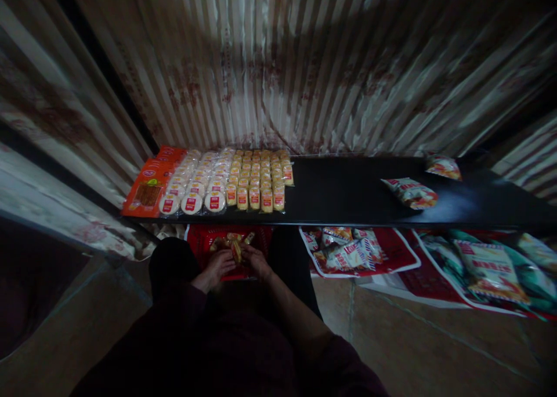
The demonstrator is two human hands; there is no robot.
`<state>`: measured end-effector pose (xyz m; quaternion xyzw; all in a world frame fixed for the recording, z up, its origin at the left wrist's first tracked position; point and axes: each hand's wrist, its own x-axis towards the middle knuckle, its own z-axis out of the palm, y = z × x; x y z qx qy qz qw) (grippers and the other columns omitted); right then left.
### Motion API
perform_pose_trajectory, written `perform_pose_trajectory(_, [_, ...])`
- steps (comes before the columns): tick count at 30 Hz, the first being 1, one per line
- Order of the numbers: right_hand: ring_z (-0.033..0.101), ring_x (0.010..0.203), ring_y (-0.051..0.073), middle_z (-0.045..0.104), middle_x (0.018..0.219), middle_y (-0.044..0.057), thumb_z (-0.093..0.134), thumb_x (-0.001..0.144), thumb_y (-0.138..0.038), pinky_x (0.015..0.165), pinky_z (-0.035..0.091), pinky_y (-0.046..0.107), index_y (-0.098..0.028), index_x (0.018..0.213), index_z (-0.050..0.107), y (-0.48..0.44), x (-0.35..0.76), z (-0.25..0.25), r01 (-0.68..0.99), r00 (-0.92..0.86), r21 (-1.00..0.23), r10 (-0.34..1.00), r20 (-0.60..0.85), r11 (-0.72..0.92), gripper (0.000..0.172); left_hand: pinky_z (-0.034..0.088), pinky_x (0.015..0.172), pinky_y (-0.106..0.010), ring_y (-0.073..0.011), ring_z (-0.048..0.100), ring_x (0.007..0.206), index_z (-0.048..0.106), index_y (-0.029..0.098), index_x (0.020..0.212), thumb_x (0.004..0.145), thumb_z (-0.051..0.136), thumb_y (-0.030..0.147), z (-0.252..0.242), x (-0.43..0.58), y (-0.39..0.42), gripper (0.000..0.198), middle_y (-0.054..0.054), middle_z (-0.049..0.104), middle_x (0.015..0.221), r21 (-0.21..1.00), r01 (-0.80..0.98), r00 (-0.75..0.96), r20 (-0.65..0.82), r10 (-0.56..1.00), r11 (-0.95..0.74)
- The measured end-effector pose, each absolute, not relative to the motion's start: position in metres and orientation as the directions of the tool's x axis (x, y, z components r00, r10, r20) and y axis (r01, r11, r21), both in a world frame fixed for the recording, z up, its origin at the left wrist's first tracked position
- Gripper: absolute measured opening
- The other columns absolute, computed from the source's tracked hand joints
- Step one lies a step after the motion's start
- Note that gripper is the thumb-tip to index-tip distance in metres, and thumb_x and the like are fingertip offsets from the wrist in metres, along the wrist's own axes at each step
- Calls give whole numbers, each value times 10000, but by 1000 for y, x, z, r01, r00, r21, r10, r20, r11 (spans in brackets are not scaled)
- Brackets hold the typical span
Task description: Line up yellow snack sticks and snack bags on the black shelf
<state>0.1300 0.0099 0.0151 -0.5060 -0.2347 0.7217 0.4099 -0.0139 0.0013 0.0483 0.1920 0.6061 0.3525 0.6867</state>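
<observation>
Low between my knees, my left hand (pixel 219 264) and my right hand (pixel 256 259) come together over a red basket (pixel 198 237). Both are closed around a small yellow-wrapped snack packet (pixel 236 249), one from either side. More yellow packets lie close to my fingertips in the basket; dim light and the fingers hide how many. Above, on the black shelf (pixel 335 191), similar yellow snack packets (pixel 260 179) stand in tidy rows. Left of them are rows of round white-wrapped snacks (pixel 192 202) and a flat orange bag (pixel 150 185).
Two puffy snack bags (pixel 411 194) (pixel 444 166) lie on the shelf's right part. Below its front edge, a red basket (pixel 398 262) holds several snack bags, and another container with bags (pixel 491 269) stands farther right. A striped curtain (pixel 270 66) hangs behind the shelf.
</observation>
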Motion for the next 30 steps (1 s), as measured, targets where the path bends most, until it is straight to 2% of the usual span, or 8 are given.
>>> perform_pose_trajectory(5, [652, 795, 188, 723, 827, 9, 820, 498, -308, 848, 455, 361, -218, 941, 718, 4, 130, 19, -343, -209, -755, 829, -519, -559, 464, 538, 783, -314, -128, 642, 662, 613, 151, 904, 790, 608, 182, 46, -17, -4, 118, -45, 680, 750, 685, -275, 46, -692, 721, 675])
perform_pose_trajectory(10, [642, 855, 209, 718, 841, 20, 844, 461, -353, 871, 445, 375, -213, 899, 729, 3, 130, 18, -319, -221, -763, 827, -517, -562, 474, 539, 776, -313, -128, 651, 700, 602, 171, 918, 746, 664, 152, 42, -18, -4, 184, -27, 676, 795, 686, -303, 28, -688, 725, 662])
perform_pose_trajectory(21, [653, 897, 244, 723, 850, 46, 859, 409, -441, 911, 442, 406, -193, 881, 718, 7, 129, 11, -339, -199, -777, 848, -491, -530, 551, 540, 770, -310, -129, 653, 700, 621, 154, 878, 781, 574, 120, 33, -17, 3, 114, -58, 690, 820, 649, -369, 42, -703, 710, 665])
perform_pose_trajectory(30, [656, 939, 259, 735, 919, 79, 863, 415, -405, 929, 443, 398, -177, 862, 728, 6, 130, 15, -371, -207, -779, 863, -460, -505, 520, 549, 728, -300, -122, 637, 656, 603, 141, 894, 801, 547, 113, 29, -14, 7, 112, -46, 662, 752, 602, -462, 24, -726, 688, 651])
